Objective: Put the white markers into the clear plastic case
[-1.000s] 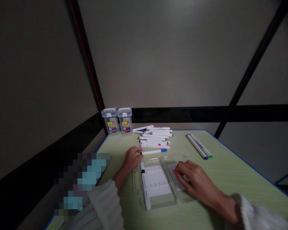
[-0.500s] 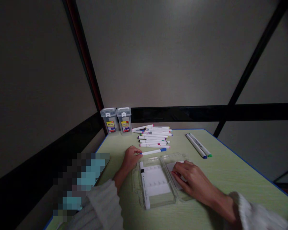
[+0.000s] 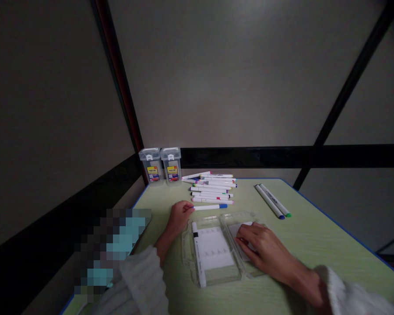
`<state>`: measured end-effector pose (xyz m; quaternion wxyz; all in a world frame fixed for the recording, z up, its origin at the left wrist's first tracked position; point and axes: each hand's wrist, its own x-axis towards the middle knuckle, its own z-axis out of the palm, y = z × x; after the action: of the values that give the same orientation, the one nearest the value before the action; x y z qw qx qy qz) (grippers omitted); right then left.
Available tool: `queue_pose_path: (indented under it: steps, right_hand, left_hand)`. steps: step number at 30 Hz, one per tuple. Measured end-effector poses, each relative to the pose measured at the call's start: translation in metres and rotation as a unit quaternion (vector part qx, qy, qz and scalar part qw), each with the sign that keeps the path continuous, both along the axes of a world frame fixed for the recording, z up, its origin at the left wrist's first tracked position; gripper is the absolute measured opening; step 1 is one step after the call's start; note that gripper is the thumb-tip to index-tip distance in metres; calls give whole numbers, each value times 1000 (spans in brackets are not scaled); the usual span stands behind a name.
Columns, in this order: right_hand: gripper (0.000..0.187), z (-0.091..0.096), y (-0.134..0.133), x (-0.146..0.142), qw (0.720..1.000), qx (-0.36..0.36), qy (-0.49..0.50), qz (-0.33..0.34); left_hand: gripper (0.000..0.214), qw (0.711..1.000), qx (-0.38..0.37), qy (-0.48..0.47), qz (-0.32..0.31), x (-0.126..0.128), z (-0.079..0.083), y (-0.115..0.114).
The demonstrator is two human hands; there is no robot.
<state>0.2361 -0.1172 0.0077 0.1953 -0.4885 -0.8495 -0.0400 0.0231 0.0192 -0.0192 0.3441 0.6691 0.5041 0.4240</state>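
My left hand (image 3: 180, 215) is closed on the near end of a white marker with a blue cap (image 3: 210, 207), which lies just in front of a pile of several white markers (image 3: 212, 188). My right hand (image 3: 265, 248) rests flat, fingers stretched, on the right half of an open clear plastic case (image 3: 216, 273). A white card lies in the case's left half, and one white marker with a black band (image 3: 197, 253) lies along its left edge.
Two small clear boxes with yellow labels (image 3: 160, 166) stand at the table's far left corner. Two markers, blue-tipped and green-tipped (image 3: 273, 201), lie apart at the right. The green table (image 3: 315, 245) has a blue edge. A blurred patch sits at the lower left.
My left hand has closed on the blue-capped marker's end and shifted it slightly. My right hand stays on the case.
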Motion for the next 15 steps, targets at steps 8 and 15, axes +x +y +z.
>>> queue_pose_path:
  steps: [8,15]
  right_hand:
    - [22,0,0,0,1000,-7,-7,-3]
    - [23,2,-1,-1,1000,-19,-5,0]
  left_hand:
    - [6,993,-54,-106,-11,-1,6,-4]
    - [9,973,-91,-214,-11,1,13,-9]
